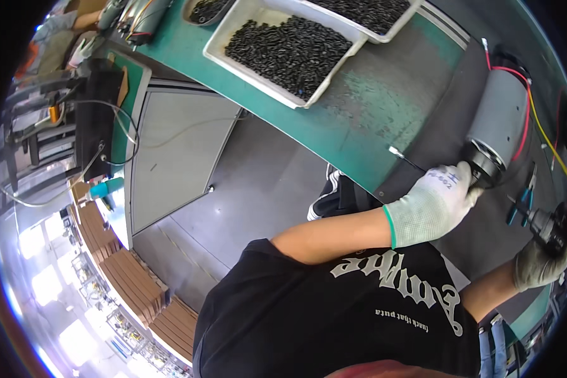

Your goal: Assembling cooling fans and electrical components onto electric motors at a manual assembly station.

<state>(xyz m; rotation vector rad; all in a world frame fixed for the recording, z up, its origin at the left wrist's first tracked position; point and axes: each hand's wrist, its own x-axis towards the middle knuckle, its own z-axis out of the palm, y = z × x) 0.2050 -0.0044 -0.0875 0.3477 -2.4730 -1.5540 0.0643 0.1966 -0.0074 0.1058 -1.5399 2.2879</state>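
A grey cylindrical motor (pixel 501 113) lies on a dark mat at the right, with red and yellow wires along it and a black end facing me. My left hand (pixel 438 198), in a white knitted glove with a green cuff, has its fingers closed around that black end. At the far right my right hand (pixel 542 264), also gloved, grips a dark power screwdriver (pixel 548 228) whose bit points left toward the motor's near end. The bit and the motor are apart. Blue-handled pliers (pixel 528 196) lie on the mat between the motor and the screwdriver.
White trays of small black parts (pixel 286 53) stand on the green bench (pixel 315 135). A white-tipped cable (pixel 397 152) lies near my left hand. Brown cardboard stacks (pixel 132 283) stand lower left. Another person's gloved hand (pixel 82 50) shows at the upper left.
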